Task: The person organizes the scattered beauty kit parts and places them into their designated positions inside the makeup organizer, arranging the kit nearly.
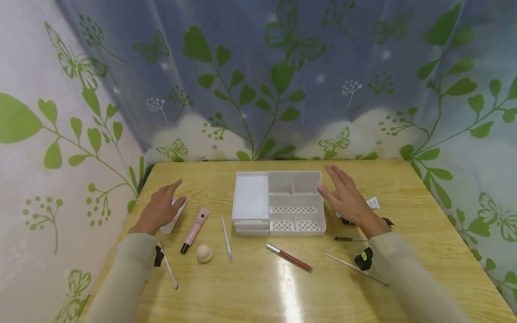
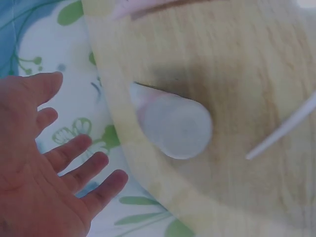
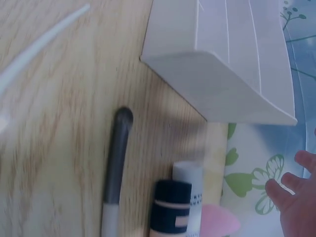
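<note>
Head view: nearest you there's a sponge (image 1: 204, 253) and a lip gloss (image 1: 289, 258) on the table (image 1: 258, 291). Further up, your left hand (image 1: 159, 210) lies relaxed, fingers straight, over a white tube (image 1: 174, 216). Your right hand (image 1: 346, 199) hovers flat just beside the organizer (image 1: 278, 203).

A home dressing corner, set up for makeup.

A small wooden table (image 1: 404, 188) is hemmed in by leaf-and-butterfly curtains (image 1: 282, 80); on it sit a white compartment organizer (image 1: 278, 202), a pink cosmetic tube (image 1: 195, 229), a lip pencil (image 1: 289, 258) and a beige sponge (image 1: 204, 253).
</note>
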`<action>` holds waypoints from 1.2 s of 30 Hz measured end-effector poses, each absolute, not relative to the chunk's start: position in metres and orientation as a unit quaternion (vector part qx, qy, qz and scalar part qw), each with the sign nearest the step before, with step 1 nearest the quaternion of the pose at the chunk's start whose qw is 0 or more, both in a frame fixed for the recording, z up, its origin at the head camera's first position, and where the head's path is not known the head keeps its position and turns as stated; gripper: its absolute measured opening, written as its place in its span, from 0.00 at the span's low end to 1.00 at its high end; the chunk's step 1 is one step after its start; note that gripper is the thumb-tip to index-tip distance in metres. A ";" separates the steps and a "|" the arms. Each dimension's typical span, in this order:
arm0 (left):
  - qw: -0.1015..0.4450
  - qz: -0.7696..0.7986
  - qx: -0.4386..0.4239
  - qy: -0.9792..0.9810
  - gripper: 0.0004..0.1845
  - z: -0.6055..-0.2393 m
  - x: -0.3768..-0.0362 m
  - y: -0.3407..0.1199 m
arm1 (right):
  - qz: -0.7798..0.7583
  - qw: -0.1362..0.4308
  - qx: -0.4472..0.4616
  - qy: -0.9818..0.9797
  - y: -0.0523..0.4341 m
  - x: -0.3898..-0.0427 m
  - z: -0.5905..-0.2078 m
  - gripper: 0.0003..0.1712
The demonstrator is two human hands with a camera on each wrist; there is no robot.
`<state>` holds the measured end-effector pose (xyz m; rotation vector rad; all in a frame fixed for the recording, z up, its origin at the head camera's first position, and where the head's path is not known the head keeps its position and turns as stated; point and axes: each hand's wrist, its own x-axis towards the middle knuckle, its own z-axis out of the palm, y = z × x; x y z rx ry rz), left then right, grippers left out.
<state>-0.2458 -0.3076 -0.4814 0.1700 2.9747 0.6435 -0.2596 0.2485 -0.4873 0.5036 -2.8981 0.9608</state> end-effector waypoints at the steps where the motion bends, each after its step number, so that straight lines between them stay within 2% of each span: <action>1: 0.051 0.213 0.053 0.974 0.37 -0.482 -0.245 -0.310 | 0.315 0.023 0.164 -0.935 0.246 -0.261 -0.488 0.46; 8: 0.079 0.211 0.027 0.974 0.36 -0.484 -0.241 -0.318 | 0.336 0.025 0.172 -0.926 0.231 -0.262 -0.494 0.46; 24: 0.087 0.208 0.029 0.974 0.35 -0.502 -0.238 -0.327 | 0.376 -0.002 0.155 -0.914 0.214 -0.261 -0.514 0.49; 36: 0.128 0.251 -0.047 0.958 0.39 -0.503 -0.242 -0.328 | 0.397 0.008 0.169 -0.902 0.215 -0.262 -0.536 0.52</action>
